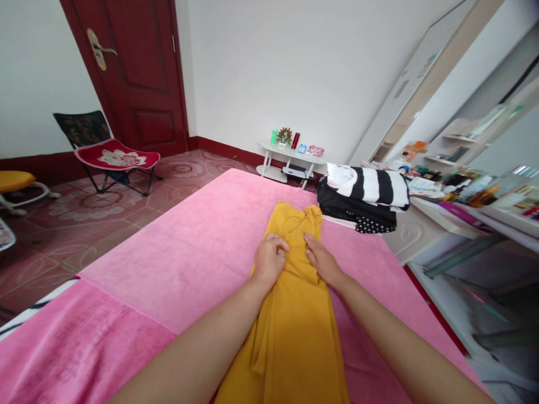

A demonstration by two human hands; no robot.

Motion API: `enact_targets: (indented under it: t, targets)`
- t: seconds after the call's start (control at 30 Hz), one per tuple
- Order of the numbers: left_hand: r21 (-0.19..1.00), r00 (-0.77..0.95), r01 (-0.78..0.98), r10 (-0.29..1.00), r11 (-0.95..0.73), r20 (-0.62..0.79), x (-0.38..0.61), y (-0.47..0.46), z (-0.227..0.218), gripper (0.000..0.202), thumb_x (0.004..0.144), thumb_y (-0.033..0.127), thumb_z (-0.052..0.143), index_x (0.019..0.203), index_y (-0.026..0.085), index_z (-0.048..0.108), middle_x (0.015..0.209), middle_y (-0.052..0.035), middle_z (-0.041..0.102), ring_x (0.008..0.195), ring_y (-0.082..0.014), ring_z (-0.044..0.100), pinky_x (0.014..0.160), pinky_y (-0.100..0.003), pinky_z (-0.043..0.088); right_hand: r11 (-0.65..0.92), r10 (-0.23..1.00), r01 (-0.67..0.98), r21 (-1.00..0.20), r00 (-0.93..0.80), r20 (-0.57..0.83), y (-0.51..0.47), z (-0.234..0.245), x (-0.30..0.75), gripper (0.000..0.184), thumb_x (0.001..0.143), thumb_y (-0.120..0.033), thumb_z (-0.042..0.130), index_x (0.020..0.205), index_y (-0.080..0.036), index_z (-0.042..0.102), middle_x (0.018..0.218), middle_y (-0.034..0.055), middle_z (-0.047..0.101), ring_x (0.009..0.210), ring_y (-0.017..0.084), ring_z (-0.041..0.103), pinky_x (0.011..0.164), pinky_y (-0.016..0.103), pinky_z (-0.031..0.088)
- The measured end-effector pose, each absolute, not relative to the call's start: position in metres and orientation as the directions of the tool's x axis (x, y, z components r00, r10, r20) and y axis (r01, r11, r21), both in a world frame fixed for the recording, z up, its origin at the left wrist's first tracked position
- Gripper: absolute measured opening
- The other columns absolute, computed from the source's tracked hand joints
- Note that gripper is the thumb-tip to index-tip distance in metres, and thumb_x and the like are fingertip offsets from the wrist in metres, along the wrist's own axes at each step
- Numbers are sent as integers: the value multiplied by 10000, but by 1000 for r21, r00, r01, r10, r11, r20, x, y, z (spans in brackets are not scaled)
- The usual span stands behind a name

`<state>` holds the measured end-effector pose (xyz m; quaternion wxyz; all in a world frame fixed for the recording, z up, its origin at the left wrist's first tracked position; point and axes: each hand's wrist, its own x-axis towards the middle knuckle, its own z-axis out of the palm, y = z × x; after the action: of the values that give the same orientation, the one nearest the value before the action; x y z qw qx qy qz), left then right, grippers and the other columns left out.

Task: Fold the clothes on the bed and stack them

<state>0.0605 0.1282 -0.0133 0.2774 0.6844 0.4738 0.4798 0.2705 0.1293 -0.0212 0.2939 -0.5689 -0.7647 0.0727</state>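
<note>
Mid-frame, the curled left hand (269,259), grip unclear, and straight-fingered right hand (323,261) should smooth the yellow garment (304,320) evenly.

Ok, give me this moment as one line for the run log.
left hand: curled, on yellow garment | right hand: at garment's right edge | under garment: pink cover | folded clothes: stacked farther off, right
</note>
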Motion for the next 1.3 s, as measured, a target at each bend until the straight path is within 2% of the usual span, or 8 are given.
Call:
enact_targets:
  t: [0.23,0.43,0.63,0.8,0.9,1.0,1.1,1.3]
  targets:
    - [841,84,399,928,-364,362,57,132,-16,221,749,30,497,788,171,664,914,-41,623,913,-162,583,881,-293,448,276,954,865,-419,-195,227,56,-24,260,475,931,-350,364,1401,-281,361,1503,55,248,1390,222,201,1112,520,187]
    - [834,249,386,915,-395,318,46,125,-15,316,698,164,682,1011,168,634,1065,-67,594,1052,-205,544,976,-347,397,398,904,761,-512,-230,361,-5,-3,241,589,872,-223,453,1433,-284,284,1494,60,282,1363,200,277,1102,462,273]
    - [812,483,336,828,-476,285,20,100,-2,501,552,144,779,1037,197,665,1077,-53,571,1049,-209,552,962,-326,416,595,785,728,-341,-433,444,-54,30,223,392,822,-161,495,1145,-339,626,1428,13,406,1301,232,381,1059,484,326]
    - [724,681,294,668,-624,300,-11,60,19,562,613,113,736,1145,261,631,1352,-89,424,1279,-276,388,1059,-400,311,569,804,690,-448,-353,479,-77,41,209,294,833,-141,484,1000,-283,681,1144,51,647,1064,194,587,932,399,452]
    - [652,802,267,539,-710,259,-33,30,38,541,652,113,707,1148,315,627,1467,-56,303,1343,-281,298,1089,-424,248,582,797,693,-425,-384,465,-90,42,206,253,823,-167,529,992,-281,678,1093,51,667,1012,192,607,908,384,459]
    - [612,895,207,400,-764,197,-51,-2,57,523,636,192,746,1115,368,634,1431,-6,377,1353,-284,273,1094,-443,231,620,774,715,-324,-490,401,-102,43,206,280,805,-180,576,1044,-295,663,1183,53,627,1072,207,576,951,408,427]
    - [570,944,144,286,-809,167,-58,-27,67,516,607,261,772,1096,347,635,1329,-9,479,1247,-270,412,1039,-412,319,659,748,694,-289,-566,345,-111,44,204,304,819,-134,535,1046,-290,662,1173,43,633,1087,193,564,956,387,426]
    - [461,953,172,265,-870,144,-53,-50,65,270,693,219,682,958,248,639,949,-17,636,902,-191,568,849,-333,425,630,774,692,-354,-519,362,-119,41,191,315,825,-108,499,1034,-271,669,1107,44,664,1026,186,591,890,347,467]
